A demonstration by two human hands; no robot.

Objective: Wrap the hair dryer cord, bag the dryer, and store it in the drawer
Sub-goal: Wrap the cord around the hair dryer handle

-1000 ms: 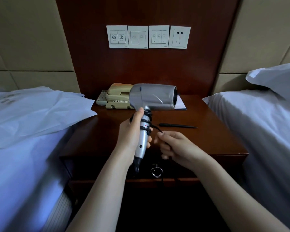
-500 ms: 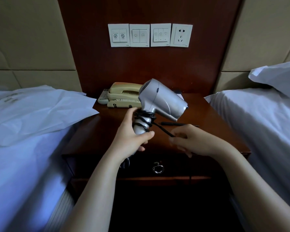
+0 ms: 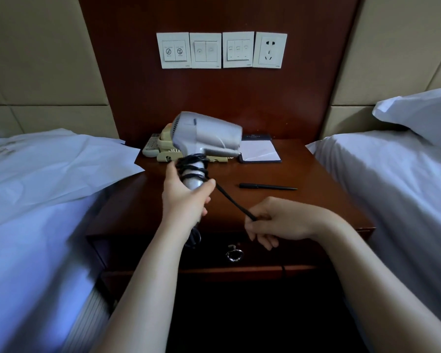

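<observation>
A silver hair dryer (image 3: pixel 206 135) hangs above the wooden nightstand (image 3: pixel 303 200), nozzle to the right. My left hand (image 3: pixel 185 198) grips its handle from below. Black cord (image 3: pixel 233 202) is coiled in several turns around the upper handle and runs taut down to my right hand (image 3: pixel 278 221), which pinches it. A white bag (image 3: pixel 51 161) lies flat on the left bed. The drawer front with a metal ring pull (image 3: pixel 234 254) sits below my hands, dark and shut.
On the nightstand stand a beige telephone (image 3: pixel 164 149), a remote (image 3: pixel 151 148), a notepad (image 3: pixel 259 151) and a black pen (image 3: pixel 266 186). White beds flank both sides, with a pillow (image 3: pixel 418 110) at the right. Switch plates and a socket (image 3: pixel 271 50) are on the wall panel.
The dryer has swung from nozzle tilted down-right to nearly level and moved up and left. More cord sits around the handle. My right hand has dropped lower, pulling the cord taut.
</observation>
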